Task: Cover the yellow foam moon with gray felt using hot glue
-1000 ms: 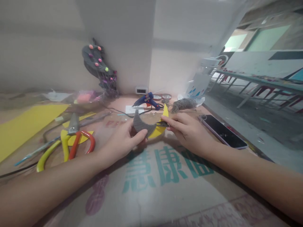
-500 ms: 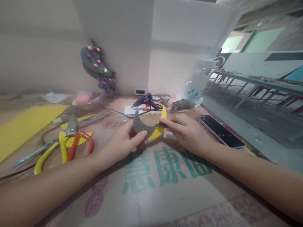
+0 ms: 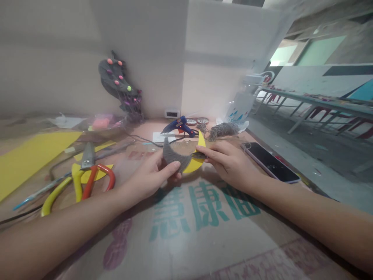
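Note:
A crescent moon shape (image 3: 190, 166) stands out between my hands, its left part wound in grey yarn and its right part bare yellow. My left hand (image 3: 163, 167) is closed on the wrapped end, thumb in front. The fingers of my right hand (image 3: 224, 157) are pinched on a short bundle of grey yarn (image 3: 198, 155) at the crescent's inner edge, where the wrapping stops. The bare yellow tip points up beside my right fingertips.
Scissors (image 3: 89, 167) with red and yellow handles lie left near a yellow sheet (image 3: 35, 157). A blue glue gun (image 3: 180, 126), a grey yarn skein (image 3: 223, 130) and a small clock (image 3: 172, 113) are at the back. A phone (image 3: 269, 161) lies right. A dark decorated crescent (image 3: 116, 79) stands back left.
My hands and the crescent hold almost the same place. The view has shifted very slightly; the yarn bundle at my right fingers has barely moved.

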Motion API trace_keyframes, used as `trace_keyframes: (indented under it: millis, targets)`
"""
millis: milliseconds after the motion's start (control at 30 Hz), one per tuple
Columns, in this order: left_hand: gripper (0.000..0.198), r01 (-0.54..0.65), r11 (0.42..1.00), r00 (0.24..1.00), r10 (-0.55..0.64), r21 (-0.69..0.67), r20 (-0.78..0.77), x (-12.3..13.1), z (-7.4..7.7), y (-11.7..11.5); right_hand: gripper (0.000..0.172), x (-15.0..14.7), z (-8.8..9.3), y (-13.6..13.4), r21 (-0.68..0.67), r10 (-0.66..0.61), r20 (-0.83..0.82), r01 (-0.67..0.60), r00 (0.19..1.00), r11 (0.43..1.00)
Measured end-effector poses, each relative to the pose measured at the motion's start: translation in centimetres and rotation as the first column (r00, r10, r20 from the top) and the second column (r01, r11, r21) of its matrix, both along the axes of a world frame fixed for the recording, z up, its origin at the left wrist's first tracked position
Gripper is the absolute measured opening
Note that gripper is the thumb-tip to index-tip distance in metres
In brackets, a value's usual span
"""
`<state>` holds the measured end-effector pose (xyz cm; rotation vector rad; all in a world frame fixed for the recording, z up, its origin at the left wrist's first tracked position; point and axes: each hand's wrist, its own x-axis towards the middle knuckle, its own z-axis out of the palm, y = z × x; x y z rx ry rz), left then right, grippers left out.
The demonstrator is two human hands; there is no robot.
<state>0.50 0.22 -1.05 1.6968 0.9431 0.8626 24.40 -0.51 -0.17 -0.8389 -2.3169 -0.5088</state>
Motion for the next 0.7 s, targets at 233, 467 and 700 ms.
trace_keyframes:
  millis: [233,467,700]
  targets:
    - [0.025,0.050,0.995,0.992,-0.039,-0.084,0.122,0.21,-0.20,0.18,0.037,0.11,0.00,-0.01,-0.013,0.010,-0.024,-0.011,1.000,1.000]
    - [0.028,0.051,0.996,0.993,-0.042,-0.077,0.107,0.07,-0.60,0.24,0.024,0.47,-0.55,0.12,-0.067,-0.053,-0.059,0.049,0.997,0.997]
    - [0.028,0.072,0.995,0.993,-0.066,-0.066,0.102,-0.07,-0.60,0.27,0.016,0.55,-0.62,0.20,-0.091,-0.065,-0.091,0.057,0.994,0.994]
